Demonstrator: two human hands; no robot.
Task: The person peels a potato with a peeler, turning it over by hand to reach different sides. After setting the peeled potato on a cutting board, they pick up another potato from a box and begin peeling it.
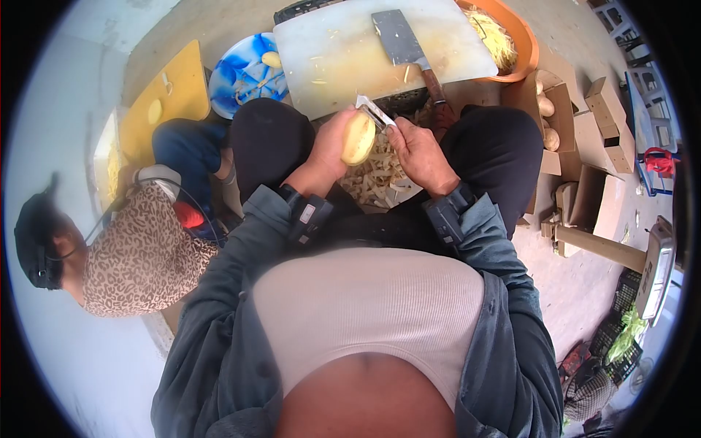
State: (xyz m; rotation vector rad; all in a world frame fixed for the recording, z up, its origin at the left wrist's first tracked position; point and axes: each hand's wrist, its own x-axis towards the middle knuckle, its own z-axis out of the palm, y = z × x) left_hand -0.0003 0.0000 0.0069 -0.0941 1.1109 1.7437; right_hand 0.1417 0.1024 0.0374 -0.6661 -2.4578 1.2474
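Between my knees, my left hand (330, 146) holds a peeled yellow potato (358, 139). Closed round the handle of a pale peeler (374, 109) is my right hand (421, 155); the peeler's head lies at the potato's upper end. Below both hands is a heap of peelings (377, 175). A white cutting board (328, 62) lies beyond my knees, with a cleaver (399, 38) on it, its wooden handle pointing toward my right knee.
A co-worker in a leopard-print top (146, 252) sits at left by a yellow board (164, 95). A blue-and-white basin (232, 77) stands near my left knee. At right are an orange basin (529, 44) of shreds, a potato box (558, 109) and a scale (656, 270).
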